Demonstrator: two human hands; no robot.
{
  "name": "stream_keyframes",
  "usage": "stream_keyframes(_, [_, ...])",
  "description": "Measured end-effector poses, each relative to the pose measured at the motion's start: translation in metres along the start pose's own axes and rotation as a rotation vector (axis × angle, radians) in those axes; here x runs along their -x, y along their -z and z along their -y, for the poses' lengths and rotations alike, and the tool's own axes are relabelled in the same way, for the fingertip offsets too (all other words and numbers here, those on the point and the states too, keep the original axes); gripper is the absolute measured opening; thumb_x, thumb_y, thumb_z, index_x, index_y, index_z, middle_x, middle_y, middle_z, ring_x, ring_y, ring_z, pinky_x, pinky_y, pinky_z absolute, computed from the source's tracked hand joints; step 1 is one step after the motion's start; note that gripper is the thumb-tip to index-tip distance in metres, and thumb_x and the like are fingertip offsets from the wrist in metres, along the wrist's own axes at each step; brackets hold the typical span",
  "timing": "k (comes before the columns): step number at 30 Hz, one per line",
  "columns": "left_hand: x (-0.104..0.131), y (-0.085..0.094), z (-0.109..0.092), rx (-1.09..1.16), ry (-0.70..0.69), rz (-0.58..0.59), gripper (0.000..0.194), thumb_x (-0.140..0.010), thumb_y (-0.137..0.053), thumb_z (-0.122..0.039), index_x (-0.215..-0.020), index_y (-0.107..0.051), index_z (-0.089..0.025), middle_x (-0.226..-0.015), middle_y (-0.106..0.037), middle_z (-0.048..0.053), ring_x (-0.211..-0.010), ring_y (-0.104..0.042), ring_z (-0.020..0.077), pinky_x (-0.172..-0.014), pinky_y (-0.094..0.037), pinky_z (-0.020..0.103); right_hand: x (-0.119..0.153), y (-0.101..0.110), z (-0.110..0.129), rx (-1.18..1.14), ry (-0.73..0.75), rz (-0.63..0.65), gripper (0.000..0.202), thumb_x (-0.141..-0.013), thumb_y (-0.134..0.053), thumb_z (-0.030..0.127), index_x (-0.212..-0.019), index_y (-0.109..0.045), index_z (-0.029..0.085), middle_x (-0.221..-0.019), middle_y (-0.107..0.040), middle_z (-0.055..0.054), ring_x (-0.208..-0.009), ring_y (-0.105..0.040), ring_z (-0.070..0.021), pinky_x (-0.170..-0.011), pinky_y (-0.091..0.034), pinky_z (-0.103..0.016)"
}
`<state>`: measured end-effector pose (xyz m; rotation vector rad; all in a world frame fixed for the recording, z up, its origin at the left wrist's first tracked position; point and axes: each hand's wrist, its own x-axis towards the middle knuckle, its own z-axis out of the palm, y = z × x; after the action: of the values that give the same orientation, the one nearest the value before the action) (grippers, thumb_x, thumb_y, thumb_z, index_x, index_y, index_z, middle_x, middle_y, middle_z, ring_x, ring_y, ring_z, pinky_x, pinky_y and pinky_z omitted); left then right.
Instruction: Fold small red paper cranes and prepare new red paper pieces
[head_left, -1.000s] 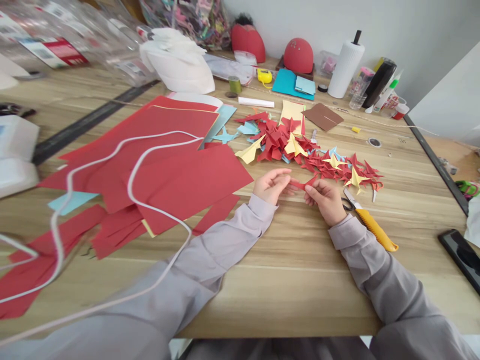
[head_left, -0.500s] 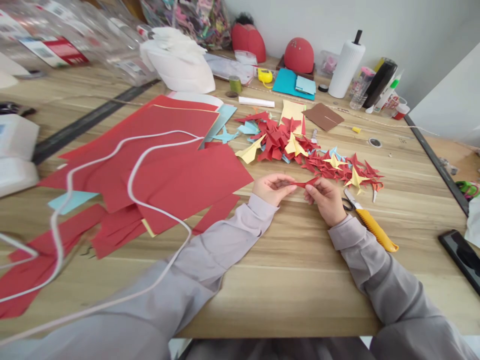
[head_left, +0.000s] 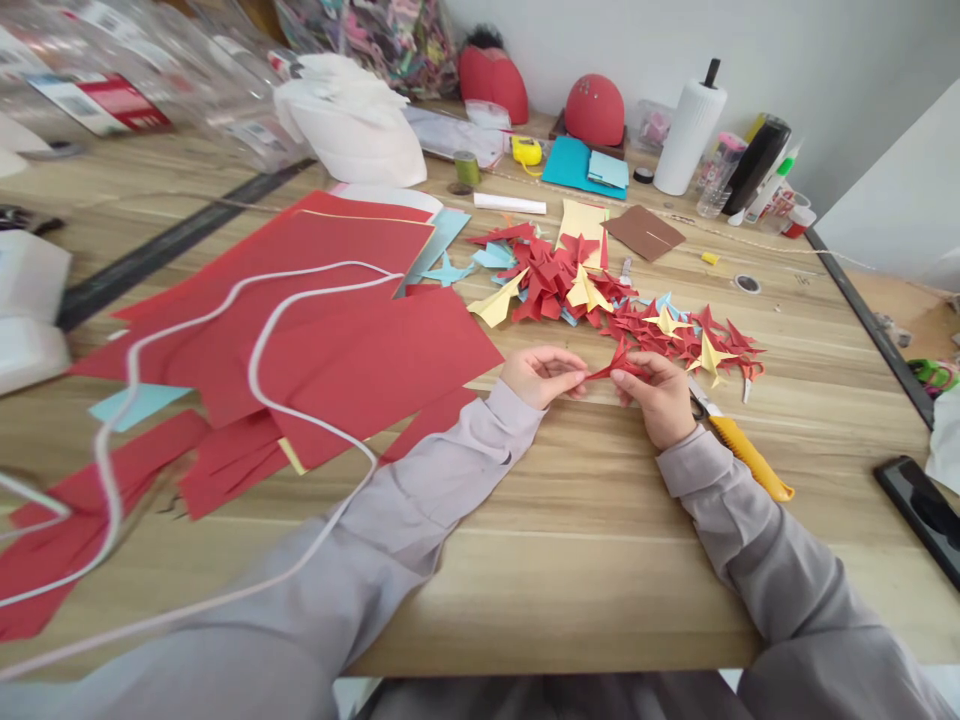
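Between my hands, just above the wooden table (head_left: 585, 560), is a small folded red paper piece (head_left: 619, 362) with a point sticking up. My left hand (head_left: 541, 377) pinches its left tip between thumb and fingers. The right end is gripped by my right hand (head_left: 658, 400), thumb in front. Behind them lies a pile of folded red paper pieces (head_left: 551, 280), mixed with yellow and light blue ones. Large red sheets (head_left: 390, 350) spread to the left of my left hand, with a white cord (head_left: 259, 370) across them.
A yellow-handled cutter (head_left: 750, 458) lies right of my right hand, and a black phone (head_left: 922, 515) at the right edge. Farther back stand a white bottle (head_left: 688, 138), a yellow tape measure (head_left: 526, 151) and a brown paper square (head_left: 643, 232).
The red piece has gone from a narrow, flat strip to a spread shape with a raised point. Both hands stay at nearly the same place, still gripping it.
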<state>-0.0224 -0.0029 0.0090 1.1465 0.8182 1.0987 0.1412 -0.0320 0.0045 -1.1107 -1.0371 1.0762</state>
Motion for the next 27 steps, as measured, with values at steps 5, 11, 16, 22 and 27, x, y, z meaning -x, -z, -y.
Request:
stream_keyframes(5, [-0.0015,0.004,0.0006,-0.027,0.046,0.109,0.025,-0.054,-0.078,-0.023,-0.07,-0.065,-0.01,-0.054,-0.065,0.002,-0.047,-0.061,0.0123,-0.051,-0.055,0.025,-0.0002,0.0011,0.0046,-0.018,-0.057,0.004,0.031,-0.05,-0.082,0.028,-0.071,-0.061,0.019,-0.05,-0.06,0.005,-0.042,-0.051,-0.0092,-0.039,-0.042,-0.021])
stream_keyframes(11, [-0.0054,0.0062,-0.0025,-0.063,0.138,0.208,0.031,-0.048,-0.081,-0.022,-0.069,-0.064,-0.009,-0.054,-0.066,0.003,-0.046,-0.062,0.0126,-0.05,-0.055,0.024,0.0001,0.0029,0.0048,-0.018,-0.052,0.038,0.029,-0.049,-0.082,0.029,-0.067,-0.061,0.019,-0.053,-0.06,0.005,-0.042,-0.05,-0.0082,-0.04,-0.041,-0.022])
stream_keyframes(16, [-0.0056,0.0058,-0.0046,-0.041,0.171,0.23,0.03,-0.046,-0.081,-0.02,-0.067,-0.064,-0.009,-0.053,-0.065,0.004,-0.044,-0.061,0.0128,-0.047,-0.053,0.023,0.0007,0.0021,0.0073,-0.015,-0.044,0.07,0.027,-0.05,-0.082,0.027,-0.065,-0.062,0.019,-0.056,-0.063,0.005,-0.044,-0.054,-0.0095,-0.044,-0.047,-0.024])
stream_keyframes(22, [-0.0068,0.0076,-0.001,-0.045,0.158,0.246,0.028,-0.047,-0.079,-0.016,-0.07,-0.065,-0.009,-0.056,-0.066,0.005,-0.046,-0.062,0.0132,-0.05,-0.054,0.025,0.0001,0.0024,0.0065,0.018,-0.041,0.051,0.027,-0.05,-0.082,0.028,-0.065,-0.062,0.019,-0.056,-0.064,0.004,-0.045,-0.057,-0.011,-0.048,-0.051,-0.026])
stream_keyframes(27, [-0.0076,0.0079,0.0009,-0.073,0.149,0.249,0.027,-0.048,-0.078,-0.015,-0.071,-0.065,-0.008,-0.055,-0.066,0.005,-0.046,-0.062,0.0125,-0.05,-0.053,0.024,-0.0005,0.0035,0.0043,-0.005,-0.031,0.056,0.025,-0.051,-0.082,0.026,-0.066,-0.063,0.019,-0.056,-0.065,0.004,-0.045,-0.058,-0.0112,-0.047,-0.051,-0.026])
